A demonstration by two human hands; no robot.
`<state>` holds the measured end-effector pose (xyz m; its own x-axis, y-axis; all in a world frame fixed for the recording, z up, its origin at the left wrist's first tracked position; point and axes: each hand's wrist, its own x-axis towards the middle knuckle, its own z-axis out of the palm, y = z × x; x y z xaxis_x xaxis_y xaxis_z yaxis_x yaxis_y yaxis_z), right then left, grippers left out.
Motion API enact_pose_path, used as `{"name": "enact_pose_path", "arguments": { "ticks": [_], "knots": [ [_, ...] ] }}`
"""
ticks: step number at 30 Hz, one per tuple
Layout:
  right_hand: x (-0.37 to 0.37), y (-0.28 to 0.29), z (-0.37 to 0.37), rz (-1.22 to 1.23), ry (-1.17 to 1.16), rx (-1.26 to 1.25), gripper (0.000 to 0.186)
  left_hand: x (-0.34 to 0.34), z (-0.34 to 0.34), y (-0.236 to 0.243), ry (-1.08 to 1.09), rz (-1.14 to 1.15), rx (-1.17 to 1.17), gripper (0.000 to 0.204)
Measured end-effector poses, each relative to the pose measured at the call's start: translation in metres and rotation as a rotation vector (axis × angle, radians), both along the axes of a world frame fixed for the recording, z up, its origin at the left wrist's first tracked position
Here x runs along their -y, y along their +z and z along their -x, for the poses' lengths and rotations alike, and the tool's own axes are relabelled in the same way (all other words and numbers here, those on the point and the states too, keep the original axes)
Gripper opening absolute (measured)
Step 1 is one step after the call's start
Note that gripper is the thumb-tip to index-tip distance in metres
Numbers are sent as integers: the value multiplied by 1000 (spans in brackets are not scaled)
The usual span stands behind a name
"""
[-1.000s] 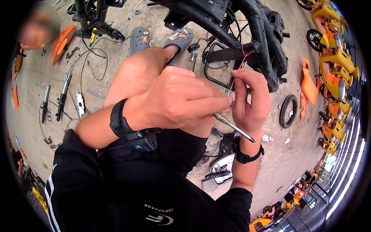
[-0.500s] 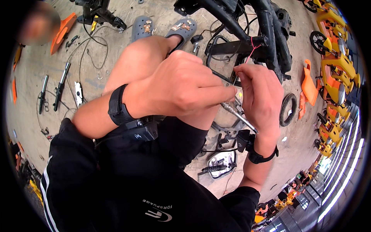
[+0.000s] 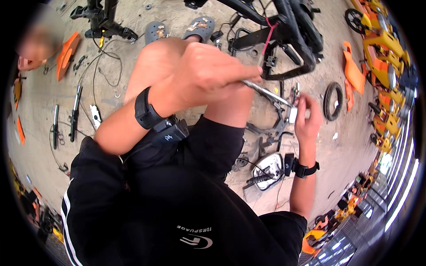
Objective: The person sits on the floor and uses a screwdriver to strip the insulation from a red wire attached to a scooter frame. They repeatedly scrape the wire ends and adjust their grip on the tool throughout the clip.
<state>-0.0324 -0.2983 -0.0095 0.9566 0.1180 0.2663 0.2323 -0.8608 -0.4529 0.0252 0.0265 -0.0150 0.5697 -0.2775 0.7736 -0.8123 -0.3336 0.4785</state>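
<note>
My left hand (image 3: 211, 73) is closed around a silver metal rod (image 3: 268, 93), which slants down to the right. A pink cord (image 3: 268, 37) is looped on a black motorcycle frame (image 3: 306, 35) and stretches down to my left fingertips, its lower part paler. My right hand (image 3: 309, 117) is at the rod's far end, slightly blurred, with fingers bent. A small whitish piece (image 3: 293, 116) shows against its thumb side; what it is and how it is gripped are unclear.
Beneath my hands lie dark metal parts (image 3: 270, 128) and a white-and-black part (image 3: 268, 170). A tyre (image 3: 333, 101) and an orange panel (image 3: 355, 73) are to the right, with yellow vehicles beyond. Fork tubes (image 3: 75, 113) and cables lie left. A person (image 3: 40, 35) is far left.
My right hand has left the cord and moved right and down to the rod's end. The left hand has shifted up slightly, and the cord now runs to its fingertips.
</note>
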Motion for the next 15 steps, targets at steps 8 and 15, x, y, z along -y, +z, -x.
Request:
{"name": "enact_pose_path", "arguments": {
  "ticks": [8,15],
  "knots": [
    [264,44,524,591,-842,-765,29,-9,1,9,-72,-15,-64,33],
    [203,332,779,1273,-1943,-1352,34,2,11,10,-59,-47,-200,29]
  ]
}}
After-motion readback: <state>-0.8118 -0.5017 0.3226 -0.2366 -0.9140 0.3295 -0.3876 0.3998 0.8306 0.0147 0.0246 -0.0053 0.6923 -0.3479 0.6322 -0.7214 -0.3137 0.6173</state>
